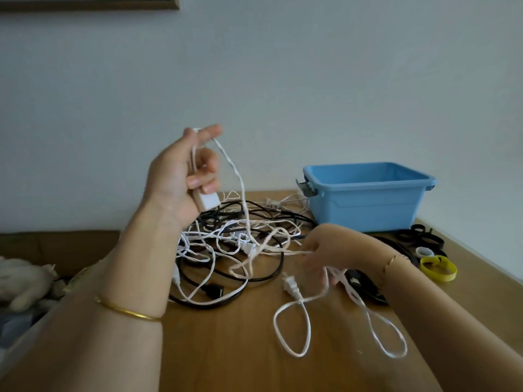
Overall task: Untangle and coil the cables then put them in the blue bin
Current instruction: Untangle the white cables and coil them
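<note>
Left hand (181, 176) is gripping white adapter (208, 200) above cable tangle (235, 250). Right hand (325, 247) is pinching white cable (300, 302) at its 4 o'clock; blue bin (365, 205) sitting at 2 o'clock.

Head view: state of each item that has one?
left hand: raised, gripping white adapter and white cable
right hand: low, pinching white cable strands
white cable: partly lifted, runs down into the tangle
cable pile: tangled, on table
blue bin: upright, lidless, no cable visible inside
white plug: unplugged, by right hand
yellow strap: looped shut, on table
</note>
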Demonstrator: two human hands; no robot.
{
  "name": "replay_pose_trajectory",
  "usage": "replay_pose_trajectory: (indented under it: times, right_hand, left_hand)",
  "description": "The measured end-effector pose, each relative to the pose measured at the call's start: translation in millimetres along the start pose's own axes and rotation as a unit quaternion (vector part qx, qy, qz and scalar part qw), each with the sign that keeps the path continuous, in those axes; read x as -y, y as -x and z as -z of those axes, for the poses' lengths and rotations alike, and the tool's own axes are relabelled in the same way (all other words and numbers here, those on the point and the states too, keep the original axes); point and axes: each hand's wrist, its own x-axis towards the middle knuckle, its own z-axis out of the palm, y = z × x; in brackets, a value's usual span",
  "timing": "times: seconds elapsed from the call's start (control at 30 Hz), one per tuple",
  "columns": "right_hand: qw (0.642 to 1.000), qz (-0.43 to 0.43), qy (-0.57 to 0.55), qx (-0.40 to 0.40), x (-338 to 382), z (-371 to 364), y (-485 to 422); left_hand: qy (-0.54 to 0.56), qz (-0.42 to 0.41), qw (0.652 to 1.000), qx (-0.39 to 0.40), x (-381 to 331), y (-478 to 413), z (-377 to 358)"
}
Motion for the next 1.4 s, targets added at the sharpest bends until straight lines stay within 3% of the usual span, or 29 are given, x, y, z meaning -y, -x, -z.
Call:
replay_pose_trajectory:
  times: [0.07, 0.1, 0.13, 0.2, 0.27, 0.33, 0.4, 0.47, 0.57, 0.67, 0.83, 0.97, 1.1, 1.23, 1.3, 1.4]
  right_hand:
    - [0.996, 0.045, 0.045, -0.061, 0, 7, 4]
    - [0.993, 0.06, -0.005, -0.104, 0, 11, 5]
    - [0.981, 0.069, -0.09, -0.158, 0, 15, 6]
    - [0.919, 0.099, -0.306, -0.23, 6, 21, 11]
    - [0.86, 0.151, -0.442, -0.206, 12, 22, 15]
    - [0.871, 0.187, -0.419, -0.175, 19, 17, 15]
    - [0.889, 0.194, -0.366, -0.195, 22, 10, 10]
    - [0.876, 0.162, -0.405, -0.203, 20, 6, 5]
    - [0.836, 0.137, -0.516, -0.124, 15, 2, 4]
    - [0.833, 0.152, -0.531, -0.036, 14, -2, 2]
    - [0.915, 0.198, -0.351, -0.026, 14, -1, 5]
    - [0.943, 0.187, -0.273, 0.041, 13, 0, 10]
    - [0.945, 0.195, -0.237, 0.114, 20, 6, 19]
    - [0.93, 0.221, -0.273, 0.107, 22, 15, 29]
    - [0.906, 0.185, -0.371, 0.084, 14, 19, 27]
    - [0.842, 0.182, -0.506, 0.043, 7, 23, 22]
  left_hand:
    - [-0.018, 0.034, 0.998, 0.055, 6, 0, -4]
    - [-0.024, 0.05, 0.995, 0.079, 8, 0, -6]
    - [-0.026, 0.067, 0.992, 0.102, 11, 1, -8]
    - [-0.024, 0.099, 0.984, 0.145, 15, 3, -13]
    - [-0.022, 0.126, 0.975, 0.179, 18, 6, -19]
    - [-0.009, 0.151, 0.967, 0.203, 19, 9, -25]
    - [0.029, 0.168, 0.961, 0.219, 20, 10, -28]
    - [0.093, 0.181, 0.951, 0.234, 19, 8, -26]
    - [0.226, 0.191, 0.906, 0.304, 13, 3, -14]
    - [0.257, 0.153, 0.928, 0.221, 17, 1, -11]
    - [0.309, 0.083, 0.944, 0.087, 27, -3, -13]
    - [0.319, 0.039, 0.947, 0.016, 24, -9, -2]
    - [0.185, -0.001, 0.979, -0.088, 36, -14, 3]
    - [-0.016, -0.055, 0.99, -0.127, 49, -11, -3]
    - [-0.154, -0.106, 0.977, -0.105, 54, -8, -4]
    - [-0.359, -0.133, 0.923, -0.052, 58, -5, -8]
